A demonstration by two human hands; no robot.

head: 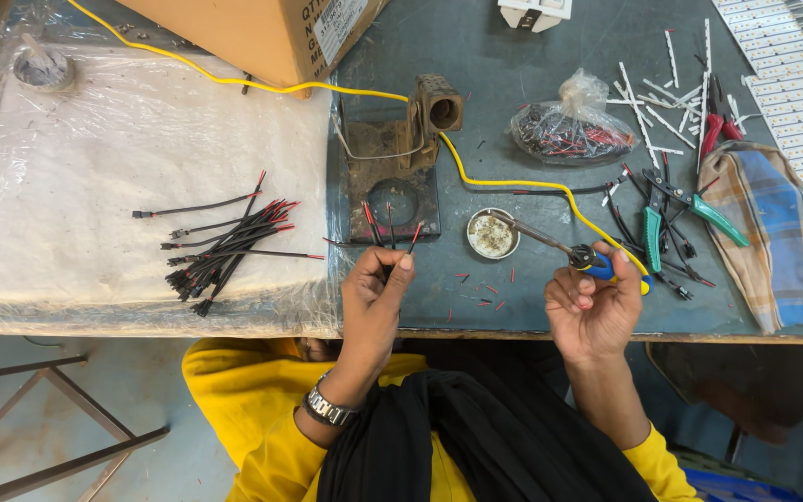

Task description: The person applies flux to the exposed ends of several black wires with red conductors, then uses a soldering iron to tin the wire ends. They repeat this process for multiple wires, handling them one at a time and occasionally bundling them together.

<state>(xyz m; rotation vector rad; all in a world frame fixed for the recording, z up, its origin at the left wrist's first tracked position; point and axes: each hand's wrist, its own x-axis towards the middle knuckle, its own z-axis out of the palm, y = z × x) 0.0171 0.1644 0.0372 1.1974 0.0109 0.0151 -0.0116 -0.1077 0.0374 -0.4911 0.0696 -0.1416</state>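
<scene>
My left hand (374, 297) pinches a short black-and-red wire lead (400, 244), its stripped ends pointing up over the dark soldering-iron stand (392, 191). My right hand (592, 307) grips the blue handle of a soldering iron (550, 244); its metal tip rests in a small round tin of flux (493, 234). The iron's yellow cable (504, 181) runs back across the table. A pile of similar black-and-red leads (225, 246) lies to the left on a white plastic-covered pad (95, 167).
A clear bag of wires (573, 130) lies at the back. Green-handled pliers (690, 209), red-handled cutters (717, 125), white strips (652, 102), a checked cloth (778, 237), and a cardboard box (262, 33) surround the work spot. Cut wire scraps (480, 293) litter the table edge.
</scene>
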